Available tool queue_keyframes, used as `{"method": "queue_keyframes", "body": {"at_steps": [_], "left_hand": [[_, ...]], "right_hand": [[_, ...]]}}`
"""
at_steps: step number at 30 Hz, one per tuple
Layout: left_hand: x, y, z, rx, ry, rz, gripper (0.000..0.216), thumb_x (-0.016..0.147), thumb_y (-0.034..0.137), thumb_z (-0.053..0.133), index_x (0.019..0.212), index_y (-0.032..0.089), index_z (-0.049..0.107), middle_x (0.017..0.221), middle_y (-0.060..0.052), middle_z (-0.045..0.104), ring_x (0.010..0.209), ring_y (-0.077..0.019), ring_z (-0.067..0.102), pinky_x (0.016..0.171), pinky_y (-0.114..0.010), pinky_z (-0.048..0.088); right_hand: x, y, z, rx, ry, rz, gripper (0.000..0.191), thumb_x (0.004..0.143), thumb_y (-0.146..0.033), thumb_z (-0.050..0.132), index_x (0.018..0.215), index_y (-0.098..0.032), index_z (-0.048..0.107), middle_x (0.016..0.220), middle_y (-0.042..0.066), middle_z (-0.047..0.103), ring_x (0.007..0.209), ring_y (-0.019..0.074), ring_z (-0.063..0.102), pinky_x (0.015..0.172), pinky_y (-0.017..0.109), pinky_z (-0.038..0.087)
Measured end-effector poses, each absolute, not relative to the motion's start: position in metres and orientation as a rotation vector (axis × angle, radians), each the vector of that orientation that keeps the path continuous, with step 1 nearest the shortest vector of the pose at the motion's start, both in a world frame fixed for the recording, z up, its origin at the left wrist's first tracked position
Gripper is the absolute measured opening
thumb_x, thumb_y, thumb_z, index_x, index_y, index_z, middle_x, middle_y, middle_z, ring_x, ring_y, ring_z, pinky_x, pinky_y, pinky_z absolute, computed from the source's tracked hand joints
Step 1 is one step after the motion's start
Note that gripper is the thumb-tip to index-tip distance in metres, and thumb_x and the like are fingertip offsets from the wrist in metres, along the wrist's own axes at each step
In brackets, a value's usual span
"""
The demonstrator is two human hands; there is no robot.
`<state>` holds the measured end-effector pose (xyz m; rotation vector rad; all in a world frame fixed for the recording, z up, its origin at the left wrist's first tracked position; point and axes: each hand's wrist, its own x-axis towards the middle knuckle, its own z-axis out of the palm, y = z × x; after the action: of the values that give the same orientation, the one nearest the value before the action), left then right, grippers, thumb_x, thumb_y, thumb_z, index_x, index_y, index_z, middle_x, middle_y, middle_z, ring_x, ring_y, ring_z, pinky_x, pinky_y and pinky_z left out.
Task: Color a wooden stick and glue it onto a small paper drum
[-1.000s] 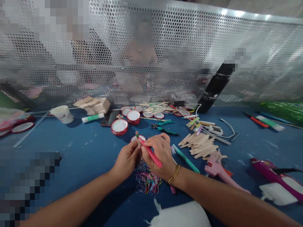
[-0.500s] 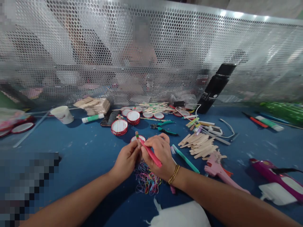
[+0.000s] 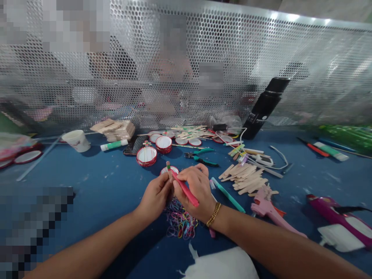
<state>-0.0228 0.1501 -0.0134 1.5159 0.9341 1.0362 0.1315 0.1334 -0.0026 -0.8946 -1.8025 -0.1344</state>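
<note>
My left hand (image 3: 155, 197) pinches a wooden craft stick (image 3: 168, 166) upright, with a green band and a reddish band near its top. In my right hand (image 3: 199, 190) is a pink marker (image 3: 188, 193), slanted so that its upper end meets the stick; the tip itself is too small to make out. Beneath both hands lies a heap of coloured rubber bands (image 3: 181, 223). Just beyond the fingers, a white disc with a red rim (image 3: 173, 169) is partly hidden. A teal marker (image 3: 229, 195) lies right of my right hand.
Plain craft sticks (image 3: 245, 178) and a pink glue gun (image 3: 269, 209) lie to the right. Red-rimmed discs (image 3: 147, 155), pliers (image 3: 203, 159) and a paper cup (image 3: 76, 141) stand further back. A black bottle (image 3: 263, 110) leans on the perforated metal screen (image 3: 130, 69).
Both hands, the stick and the pink marker stay almost where they were; no clear movement shows.
</note>
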Motion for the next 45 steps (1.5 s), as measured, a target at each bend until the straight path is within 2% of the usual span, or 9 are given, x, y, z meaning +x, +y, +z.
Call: {"method": "queue_keyframes", "body": {"at_steps": [5, 12, 20, 25, 29, 35, 39, 45], "left_hand": [[-0.0214, 0.1493, -0.0084, 1.514, 0.909, 1.053, 0.035, 0.09, 0.051, 0.06, 0.078, 0.018, 0.058, 0.058, 0.006, 0.041, 0.052, -0.0102, 0.032, 0.051, -0.023, 0.032], [-0.0226, 0.1513, -0.0157, 1.486, 0.928, 1.023, 0.035, 0.093, 0.052, 0.056, 0.081, 0.019, 0.056, 0.059, 0.006, 0.04, 0.052, -0.0099, 0.031, 0.047, -0.021, 0.027], [-0.0221, 0.1492, -0.0087, 1.544, 0.912, 1.039, 0.036, 0.091, 0.052, 0.058, 0.083, 0.017, 0.061, 0.062, 0.004, 0.044, 0.055, -0.0108, 0.034, 0.049, -0.022, 0.031], [-0.0216, 0.1503, -0.0122, 1.507, 0.939, 1.023, 0.04, 0.092, 0.055, 0.056, 0.081, 0.018, 0.057, 0.06, 0.006, 0.04, 0.052, -0.0096, 0.031, 0.047, -0.021, 0.026], [-0.0215, 0.1494, -0.0112, 1.514, 0.923, 1.026, 0.037, 0.092, 0.053, 0.056, 0.08, 0.018, 0.057, 0.058, 0.006, 0.039, 0.052, -0.0102, 0.033, 0.048, -0.022, 0.028], [-0.0235, 0.1493, -0.0116, 1.54, 0.946, 1.027, 0.034, 0.092, 0.048, 0.057, 0.095, 0.016, 0.067, 0.063, 0.004, 0.05, 0.054, -0.0113, 0.037, 0.05, -0.022, 0.032], [-0.0254, 0.1508, -0.0162, 1.585, 0.935, 1.064, 0.032, 0.093, 0.045, 0.057, 0.099, 0.016, 0.069, 0.075, 0.0, 0.062, 0.066, -0.0145, 0.05, 0.064, -0.024, 0.044], [-0.0247, 0.1514, -0.0152, 1.565, 0.953, 1.047, 0.031, 0.093, 0.046, 0.056, 0.093, 0.017, 0.066, 0.061, 0.004, 0.049, 0.058, -0.0131, 0.043, 0.056, -0.023, 0.038]], "right_hand": [[0.1317, 0.134, -0.0035, -0.867, -1.843, -0.132, 0.007, 0.094, -0.022, 0.059, 0.096, -0.023, 0.054, 0.086, 0.001, 0.071, 0.081, 0.0183, 0.066, 0.086, 0.041, 0.039], [0.1315, 0.1337, -0.0029, -0.911, -1.811, -0.143, 0.006, 0.094, -0.02, 0.059, 0.093, -0.023, 0.054, 0.084, 0.002, 0.071, 0.08, 0.0181, 0.066, 0.085, 0.041, 0.038], [0.1313, 0.1339, -0.0036, -0.876, -1.845, -0.118, 0.006, 0.094, -0.022, 0.059, 0.095, -0.022, 0.054, 0.085, 0.001, 0.07, 0.081, 0.0176, 0.066, 0.086, 0.041, 0.038], [0.1313, 0.1338, -0.0031, -0.925, -1.808, -0.12, 0.005, 0.094, -0.022, 0.058, 0.092, -0.022, 0.054, 0.084, 0.002, 0.071, 0.079, 0.0179, 0.065, 0.084, 0.04, 0.038], [0.1314, 0.1333, -0.0025, -0.892, -1.822, -0.121, 0.005, 0.094, -0.022, 0.058, 0.093, -0.023, 0.053, 0.084, 0.002, 0.07, 0.08, 0.0179, 0.065, 0.085, 0.041, 0.038], [0.1316, 0.1339, -0.0038, -0.896, -1.872, -0.079, 0.005, 0.094, -0.023, 0.059, 0.095, -0.023, 0.053, 0.085, 0.001, 0.07, 0.081, 0.0177, 0.065, 0.088, 0.041, 0.037], [0.1313, 0.1339, -0.0035, -0.89, -1.891, -0.075, 0.006, 0.093, -0.022, 0.059, 0.095, -0.023, 0.053, 0.085, 0.001, 0.07, 0.081, 0.0174, 0.064, 0.088, 0.041, 0.036], [0.131, 0.1338, -0.0024, -0.907, -1.891, -0.087, 0.007, 0.093, -0.022, 0.06, 0.094, -0.022, 0.053, 0.085, 0.001, 0.071, 0.081, 0.0177, 0.065, 0.087, 0.041, 0.037]]}}
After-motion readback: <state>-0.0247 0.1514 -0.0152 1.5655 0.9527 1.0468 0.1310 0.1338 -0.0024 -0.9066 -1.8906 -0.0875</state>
